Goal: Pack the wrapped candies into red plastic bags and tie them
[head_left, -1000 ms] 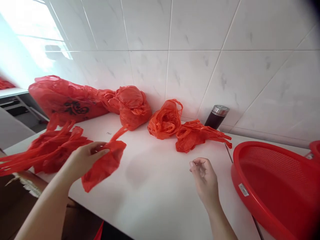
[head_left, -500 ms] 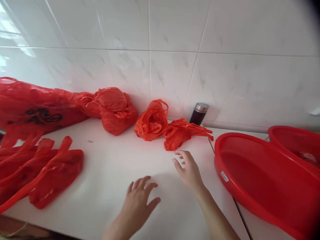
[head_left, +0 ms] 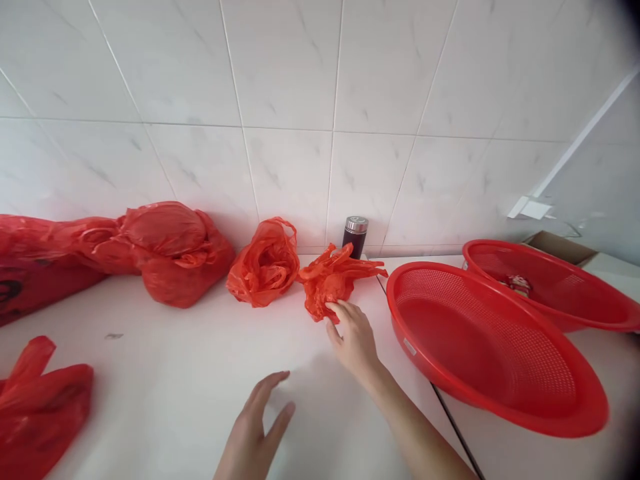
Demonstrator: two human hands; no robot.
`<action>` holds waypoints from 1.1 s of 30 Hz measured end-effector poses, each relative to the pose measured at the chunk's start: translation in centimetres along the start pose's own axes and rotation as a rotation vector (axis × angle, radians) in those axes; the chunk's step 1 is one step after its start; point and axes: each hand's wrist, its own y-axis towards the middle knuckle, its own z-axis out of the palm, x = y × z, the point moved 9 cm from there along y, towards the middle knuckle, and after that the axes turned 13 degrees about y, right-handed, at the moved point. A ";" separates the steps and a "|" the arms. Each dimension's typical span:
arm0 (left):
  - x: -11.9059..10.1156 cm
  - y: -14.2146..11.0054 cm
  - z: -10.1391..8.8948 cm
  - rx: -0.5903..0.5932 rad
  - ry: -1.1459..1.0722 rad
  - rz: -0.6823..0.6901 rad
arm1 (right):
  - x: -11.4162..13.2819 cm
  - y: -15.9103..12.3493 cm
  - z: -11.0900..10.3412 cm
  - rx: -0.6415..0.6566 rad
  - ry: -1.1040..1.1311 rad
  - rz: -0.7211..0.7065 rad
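A crumpled red plastic bag [head_left: 327, 287] lies near the wall with its handles pointing right. At its near edge is my right hand [head_left: 353, 337], fingertips over or against the plastic, thumb and fingers apart. My left hand [head_left: 257, 423] hovers above the white table [head_left: 175, 400], holding nothing, its thumb spread from the fingers. Left of the crumpled bag sits a looser red plastic bag [head_left: 265, 267] with an open top. A dark bottle with a silver lid [head_left: 356, 233] stands upright just behind the crumpled bag.
A red plastic basket [head_left: 450, 327] stands at the right, and a second red basket [head_left: 575, 280] behind it holds a small item. Filled red bags [head_left: 175, 253] line the wall at the left. Another tied bag [head_left: 45, 413] lies at the near left. A cardboard box [head_left: 560, 247] is back right.
My view has swung right. My right hand has reached forward to the crumpled bag, whose handles now lie differently. My left hand has lowered and turned slightly.
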 end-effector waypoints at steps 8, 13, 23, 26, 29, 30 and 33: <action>-4.9 2.0 2.5 0.205 -0.854 -0.202 | 3.6 -8.2 -2.6 0.076 0.355 -0.051; -5.7 3.5 2.1 0.131 -0.965 -0.137 | 2.3 -10.9 -1.6 0.350 0.489 0.007; 0.4 0.3 -1.5 -0.100 -1.112 -0.401 | -5.7 0.1 0.7 0.178 0.385 0.332; 1.0 0.1 -0.9 -0.079 -1.127 -0.445 | -3.7 1.6 2.1 0.216 0.560 0.350; 0.9 0.1 -0.5 -0.054 -1.097 -0.393 | -1.5 -0.6 3.7 0.320 0.813 0.458; 0.8 0.1 -0.1 -0.017 -1.077 -0.359 | -0.8 -1.8 4.2 0.359 0.888 0.497; 1.1 -0.3 1.6 0.129 -0.979 -0.276 | 0.6 -5.6 4.8 0.416 1.056 0.613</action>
